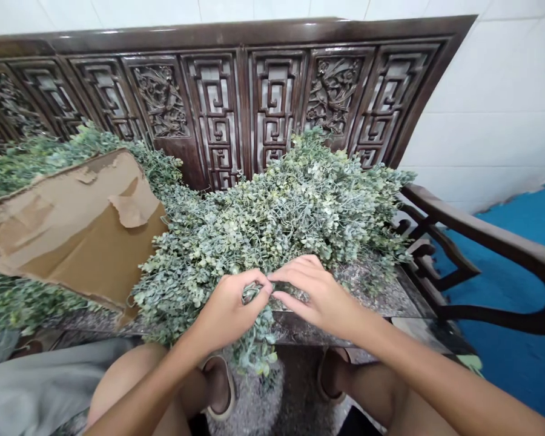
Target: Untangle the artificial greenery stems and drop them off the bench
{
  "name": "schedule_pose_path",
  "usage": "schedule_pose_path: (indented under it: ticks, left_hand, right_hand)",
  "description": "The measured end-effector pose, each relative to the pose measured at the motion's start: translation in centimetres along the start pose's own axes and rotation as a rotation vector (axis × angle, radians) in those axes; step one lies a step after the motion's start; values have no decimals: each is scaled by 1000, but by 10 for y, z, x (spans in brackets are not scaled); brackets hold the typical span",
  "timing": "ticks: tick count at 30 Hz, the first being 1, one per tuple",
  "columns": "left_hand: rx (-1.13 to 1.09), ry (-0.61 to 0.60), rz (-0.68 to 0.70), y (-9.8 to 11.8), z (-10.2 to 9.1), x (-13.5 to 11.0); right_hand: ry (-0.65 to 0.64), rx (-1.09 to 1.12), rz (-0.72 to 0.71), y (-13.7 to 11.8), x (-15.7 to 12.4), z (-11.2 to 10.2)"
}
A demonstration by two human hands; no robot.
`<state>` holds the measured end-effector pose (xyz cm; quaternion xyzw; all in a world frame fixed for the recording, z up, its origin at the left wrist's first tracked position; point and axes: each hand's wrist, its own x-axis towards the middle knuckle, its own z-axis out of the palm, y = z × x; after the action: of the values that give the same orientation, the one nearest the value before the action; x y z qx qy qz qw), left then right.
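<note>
- Two hands close together: left hand [227,312] and right hand [318,297] pinch small-leaved greenery [272,236], which spreads beyond the grip
- Torn cardboard [72,230] lies on leaves, left of the grip
- Carved dark wood backrest [218,103] stands farthest behind

Head-worn view, looking forward and down from above the lap.

Camera rides on the person's head, angled down past the bare knees [127,387] and sandals [218,387]. Nearest, lower middle of frame: left hand [229,312] and right hand [320,300], close under the lens, on a heap of leafy sprigs [272,212]. Farther off, across the top of the frame, a carved wooden settee back [161,100] faces the camera, its outline bowed by the wide lens. White tile wall [495,103] at upper right; blue mat [518,290] along the right edge.
</note>
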<state>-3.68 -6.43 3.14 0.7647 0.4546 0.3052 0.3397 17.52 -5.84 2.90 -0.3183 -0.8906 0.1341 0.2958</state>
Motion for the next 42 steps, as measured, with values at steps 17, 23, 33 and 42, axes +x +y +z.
schedule_pose_path:
  ticks: [17,23,33,42]
  left_hand:
    - [561,40,98,-11,29,0]
    - [896,94,-11,-20,8,17]
    - [267,504,-44,-7,-18,0]
    - [-185,321,-222,-1,-7,5]
  right_hand:
    - [-117,203,242,1,1,7]
    - [-263,221,335,-13,-4,8]
    - [-1070,468,346,15,-15,22]
    - [-364,529,422,4,-2,17]
